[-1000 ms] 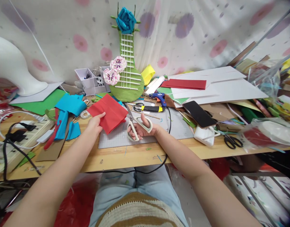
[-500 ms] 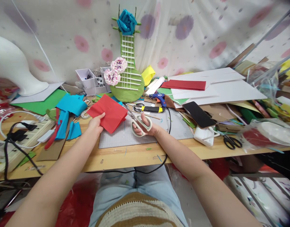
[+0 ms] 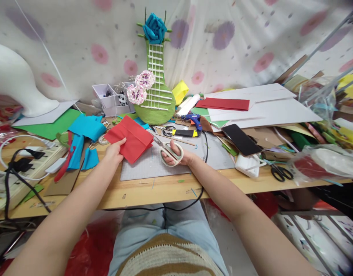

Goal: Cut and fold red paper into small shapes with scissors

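My left hand (image 3: pixel 115 150) pinches the lower left part of a folded red paper sheet (image 3: pixel 133 140), thumb on top, above the grey cutting mat (image 3: pixel 147 170). My right hand (image 3: pixel 176 153) has its fingers through the handles of white-handled scissors (image 3: pixel 166 149). Their blades point up and left toward the right edge of the red sheet, nearly closed. Whether the tips touch the paper is hard to tell. Behind the hands lie a black and yellow utility knife (image 3: pixel 185 133) and a blue glue gun (image 3: pixel 193 119).
A green guitar-shaped craft (image 3: pixel 156 103) with a blue paper flower (image 3: pixel 155 28) stands at the back. On the right lie a phone (image 3: pixel 241 139), black scissors (image 3: pixel 282 173) and white boards (image 3: pixel 268 111). Blue paper pieces (image 3: pixel 87 127) and a power strip (image 3: pixel 47 159) lie left. A black cord (image 3: pixel 203 184) hangs over the table edge.
The red sheet and my left hand have shifted slightly left and down. The scissors now sit a little apart from where they met the sheet's right corner; their blades look closer together.
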